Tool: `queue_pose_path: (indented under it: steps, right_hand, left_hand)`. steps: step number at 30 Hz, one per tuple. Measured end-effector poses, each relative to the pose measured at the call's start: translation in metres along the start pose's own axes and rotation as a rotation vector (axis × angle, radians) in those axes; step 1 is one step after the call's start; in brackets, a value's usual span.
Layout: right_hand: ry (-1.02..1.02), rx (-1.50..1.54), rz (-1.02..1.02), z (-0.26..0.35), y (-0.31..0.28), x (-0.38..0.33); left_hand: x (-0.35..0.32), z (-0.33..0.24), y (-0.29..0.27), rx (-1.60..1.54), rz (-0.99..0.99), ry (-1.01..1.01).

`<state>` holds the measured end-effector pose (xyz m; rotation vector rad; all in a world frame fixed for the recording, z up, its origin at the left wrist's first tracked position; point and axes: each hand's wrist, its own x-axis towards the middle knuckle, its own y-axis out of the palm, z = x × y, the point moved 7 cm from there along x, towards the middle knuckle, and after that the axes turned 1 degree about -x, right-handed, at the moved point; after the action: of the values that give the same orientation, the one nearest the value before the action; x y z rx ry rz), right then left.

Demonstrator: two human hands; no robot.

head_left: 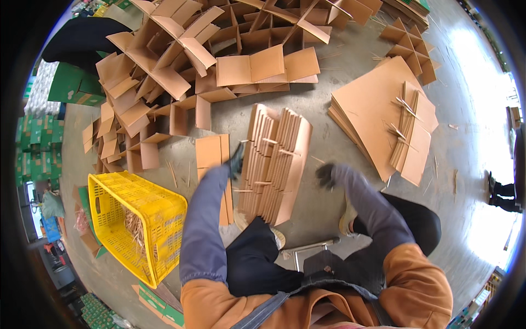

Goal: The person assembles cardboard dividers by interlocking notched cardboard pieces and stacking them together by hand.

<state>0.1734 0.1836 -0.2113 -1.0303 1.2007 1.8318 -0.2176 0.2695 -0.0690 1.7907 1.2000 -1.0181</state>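
A bundle of slotted cardboard divider strips [276, 164] stands in front of me, with thin brown straw-like ties sticking out of it. My left hand [236, 163], in a dark glove, grips the bundle's left side; the bundle partly hides its fingers. Just right of the bundle, my right hand [326, 174] hovers apart from it, gloved and with nothing in it, its fingers loosely spread. Two flat cardboard strips [209, 152] lie on the floor beside my left forearm.
Assembled cardboard dividers [159, 60] are heaped ahead and to the left. A yellow plastic crate [172, 219] lies tipped at my left, straw-like sticks inside. Flat cardboard sheets [367, 104] with tied strips [413, 126] on top lie at the right. Another person's feet [501, 194] show far right.
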Motion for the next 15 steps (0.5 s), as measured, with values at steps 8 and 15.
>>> queue_pose_path:
  steps: [8,15]
  right_hand:
    - [-0.016,0.038,-0.098,-0.004,0.207,0.047]
    - [-0.471,-0.408,-0.446,0.089,0.198,-0.007]
  left_hand:
    - [-0.033,0.093,0.006,-0.212,0.061,0.583]
    - [-0.108,0.043,0.015,0.741,-0.581,0.829]
